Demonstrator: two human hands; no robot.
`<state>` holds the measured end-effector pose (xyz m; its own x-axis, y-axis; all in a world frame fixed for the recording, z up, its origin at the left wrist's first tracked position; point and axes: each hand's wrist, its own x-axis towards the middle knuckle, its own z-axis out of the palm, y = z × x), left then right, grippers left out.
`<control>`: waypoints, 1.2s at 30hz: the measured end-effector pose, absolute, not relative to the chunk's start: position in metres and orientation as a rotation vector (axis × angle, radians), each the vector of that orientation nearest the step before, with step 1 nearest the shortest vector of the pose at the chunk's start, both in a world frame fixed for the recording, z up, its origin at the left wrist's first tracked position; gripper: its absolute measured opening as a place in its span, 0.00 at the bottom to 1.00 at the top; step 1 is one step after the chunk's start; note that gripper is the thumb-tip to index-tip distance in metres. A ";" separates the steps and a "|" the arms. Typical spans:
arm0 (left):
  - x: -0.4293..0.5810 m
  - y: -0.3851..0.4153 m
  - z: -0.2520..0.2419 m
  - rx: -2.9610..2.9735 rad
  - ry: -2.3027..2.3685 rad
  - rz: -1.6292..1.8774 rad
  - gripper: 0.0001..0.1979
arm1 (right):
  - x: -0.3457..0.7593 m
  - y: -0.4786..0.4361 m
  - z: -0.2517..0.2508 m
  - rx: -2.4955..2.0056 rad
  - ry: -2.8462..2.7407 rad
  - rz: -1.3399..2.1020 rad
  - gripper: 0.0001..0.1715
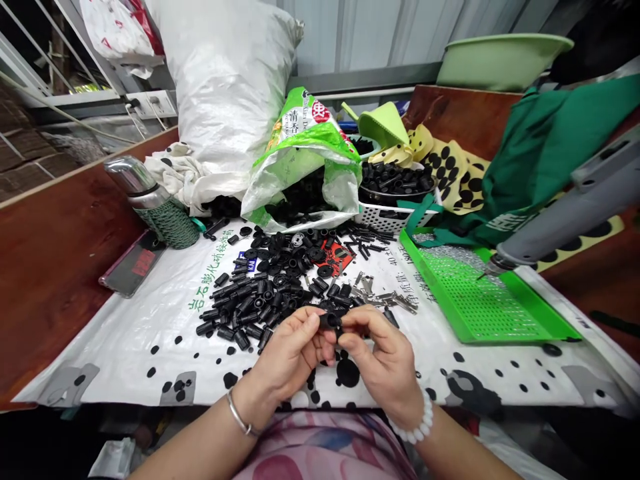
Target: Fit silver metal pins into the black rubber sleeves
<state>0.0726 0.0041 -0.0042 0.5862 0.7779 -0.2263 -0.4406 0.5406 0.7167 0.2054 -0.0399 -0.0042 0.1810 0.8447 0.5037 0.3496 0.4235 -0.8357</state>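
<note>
Close to the table's front edge, my left hand (295, 350) pinches a small black plastic part (329, 321) between thumb and fingers. My right hand (383, 357) meets it from the other side, its thumb and forefinger closed on a little black piece (339, 331) that touches the first part. The exact kind of both pieces is too small to tell. Just beyond my hands spreads a heap of black plastic parts (255, 300), tubes and round discs among them. Flat metal strips (395, 301) lie to the right of the heap.
A green perforated tray (480, 313) of small silvery pieces stands at right, beneath a grey electric screwdriver (560, 213). Behind the heap are an open green bag (310, 153) and a white basket (390, 219) of black parts. A flask (155, 200) and phone (133, 263) lie left.
</note>
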 end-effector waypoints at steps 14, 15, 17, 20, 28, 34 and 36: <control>0.062 0.004 0.014 1.799 0.841 1.124 0.10 | 0.212 -0.034 0.003 -1.199 -1.824 0.040 0.10; 0.061 0.005 0.016 1.879 0.822 1.120 0.09 | 0.212 -0.034 0.004 -1.200 -1.845 0.013 0.10; 0.059 0.007 0.017 1.949 0.827 1.083 0.07 | 0.212 -0.034 0.003 -1.209 -1.859 -0.006 0.10; 0.057 0.010 0.016 1.918 0.889 1.020 0.07 | 0.214 -0.035 -0.001 -1.210 -1.849 0.020 0.13; 0.048 0.010 0.005 1.747 1.017 1.005 0.05 | 0.216 -0.038 -0.007 -1.175 -1.784 0.033 0.19; 0.055 0.007 -0.005 1.680 1.028 1.030 0.05 | 0.208 -0.035 -0.012 -1.152 -1.749 0.030 0.18; 0.056 0.007 -0.008 1.696 1.016 1.043 0.05 | 0.207 -0.035 -0.013 -1.161 -1.722 0.085 0.17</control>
